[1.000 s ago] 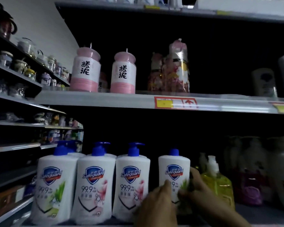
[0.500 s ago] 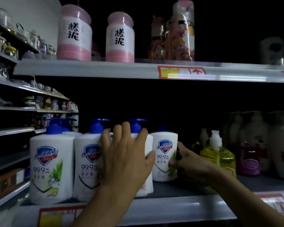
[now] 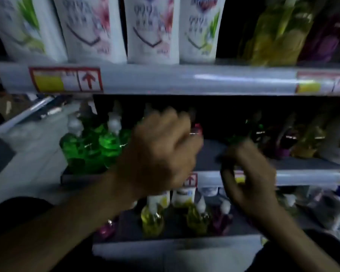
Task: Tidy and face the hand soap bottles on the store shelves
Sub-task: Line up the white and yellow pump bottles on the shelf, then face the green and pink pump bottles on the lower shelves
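Motion blurs the whole head view. Several white hand soap bottles (image 3: 151,30) stand in a row at the front edge of the upper shelf (image 3: 165,79), labels facing out. Below, on the middle shelf, green soap bottles (image 3: 90,146) stand at the left. My left hand (image 3: 161,152) reaches into that shelf with curled fingers, next to a pink-capped bottle (image 3: 196,131). My right hand (image 3: 251,173) hovers at the shelf's front edge, just below a dark green bottle (image 3: 237,138), fingers curled. Whether either hand holds anything is hidden by blur.
Yellow (image 3: 279,30) and purple bottles stand to the right of the white ones. Dark, purple and yellow bottles (image 3: 306,142) fill the right of the middle shelf. Small yellow pump bottles (image 3: 151,218) and a pink one (image 3: 106,228) stand on the lowest shelf.
My view has dropped from the white bottles' shelf to the shelf beneath. Both hands left the white bottles and moved down to the middle shelf.
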{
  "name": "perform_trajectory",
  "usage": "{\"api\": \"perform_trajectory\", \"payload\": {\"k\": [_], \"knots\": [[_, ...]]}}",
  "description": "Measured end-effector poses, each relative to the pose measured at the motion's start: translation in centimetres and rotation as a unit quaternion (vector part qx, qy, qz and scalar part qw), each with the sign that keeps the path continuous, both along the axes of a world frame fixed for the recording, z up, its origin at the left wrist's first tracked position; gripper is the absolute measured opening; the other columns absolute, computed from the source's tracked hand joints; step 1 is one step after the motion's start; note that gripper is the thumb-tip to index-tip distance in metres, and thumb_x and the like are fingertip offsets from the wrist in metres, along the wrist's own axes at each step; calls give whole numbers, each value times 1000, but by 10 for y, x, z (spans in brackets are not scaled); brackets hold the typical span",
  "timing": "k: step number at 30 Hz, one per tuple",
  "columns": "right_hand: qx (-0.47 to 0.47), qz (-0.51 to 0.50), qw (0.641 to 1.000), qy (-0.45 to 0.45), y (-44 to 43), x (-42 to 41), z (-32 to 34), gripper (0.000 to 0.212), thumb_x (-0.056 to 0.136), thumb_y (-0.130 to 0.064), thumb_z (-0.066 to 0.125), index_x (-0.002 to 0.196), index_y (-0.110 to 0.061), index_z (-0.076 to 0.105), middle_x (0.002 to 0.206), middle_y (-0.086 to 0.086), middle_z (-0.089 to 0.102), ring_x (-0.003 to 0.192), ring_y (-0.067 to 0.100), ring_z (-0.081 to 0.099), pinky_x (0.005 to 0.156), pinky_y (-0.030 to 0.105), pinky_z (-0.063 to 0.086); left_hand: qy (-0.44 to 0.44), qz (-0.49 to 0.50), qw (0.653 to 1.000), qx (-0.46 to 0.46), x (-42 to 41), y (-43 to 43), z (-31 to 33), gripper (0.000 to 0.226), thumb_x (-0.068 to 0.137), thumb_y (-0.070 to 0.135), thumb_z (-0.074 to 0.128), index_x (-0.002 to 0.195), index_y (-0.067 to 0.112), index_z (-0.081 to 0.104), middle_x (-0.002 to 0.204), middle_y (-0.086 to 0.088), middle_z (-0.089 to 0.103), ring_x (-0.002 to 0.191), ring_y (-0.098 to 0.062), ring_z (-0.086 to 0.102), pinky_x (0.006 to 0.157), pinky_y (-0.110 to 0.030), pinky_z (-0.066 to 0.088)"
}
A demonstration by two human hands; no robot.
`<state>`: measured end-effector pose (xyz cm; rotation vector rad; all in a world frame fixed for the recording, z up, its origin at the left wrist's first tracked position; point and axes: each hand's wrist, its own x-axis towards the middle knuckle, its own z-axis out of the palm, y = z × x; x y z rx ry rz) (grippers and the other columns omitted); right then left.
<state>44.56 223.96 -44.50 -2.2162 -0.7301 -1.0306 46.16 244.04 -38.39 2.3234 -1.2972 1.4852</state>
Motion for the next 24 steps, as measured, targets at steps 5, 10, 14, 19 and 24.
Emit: {"api": "perform_trajectory", "payload": {"k": [5, 10, 14, 19, 24], "knots": [[-102, -42, 897, 428, -14, -1, -147, 16, 73, -12, 49, 66, -26, 46, 80, 8, 60, 78, 34, 60, 59, 29, 35, 424, 122, 881, 169, -6, 20, -185, 5, 76, 13, 51, 78, 17, 54, 82, -3, 60, 75, -24, 58, 59, -28, 42], [-240, -134, 795, 541, -22, 9, -186, 28, 87, -27, 44, 106, -21, 63, 112, 8, 66, 101, 33, 64, 77, 37, 52, 598, 194, 763, 150, 16, 28, -253, 15, 82, 11, 47, 70, 18, 41, 80, -2, 52, 79, -18, 53, 64, -25, 34], [-223, -172, 759, 587, -22, 13, -193, 31, 92, -25, 50, 122, -20, 57, 126, 8, 59, 115, 32, 59, 90, 36, 48, 580, 197, 780, 127, 25, 11, -276, 8, 81, 19, 45, 75, 21, 40, 87, -2, 55, 82, -22, 56, 70, -35, 49], [-141, -206, 779, 576, -20, 30, -198, 28, 88, -15, 53, 115, -9, 59, 111, 16, 66, 105, 38, 63, 83, 38, 50, 585, 289, 757, -40, 47, -5, -274, 31, 79, 19, 67, 108, 21, 55, 127, -3, 36, 112, -25, 48, 92, -37, 48], [-32, -213, 779, 589, -1, 62, -206, 41, 88, -30, 63, 119, -3, 54, 118, 16, 64, 106, 32, 62, 84, 34, 49, 607, 302, 729, -96, 57, -3, -269, 48, 78, 14, 68, 123, 22, 55, 141, -6, 21, 129, -28, 38, 107, -34, 38]]}}
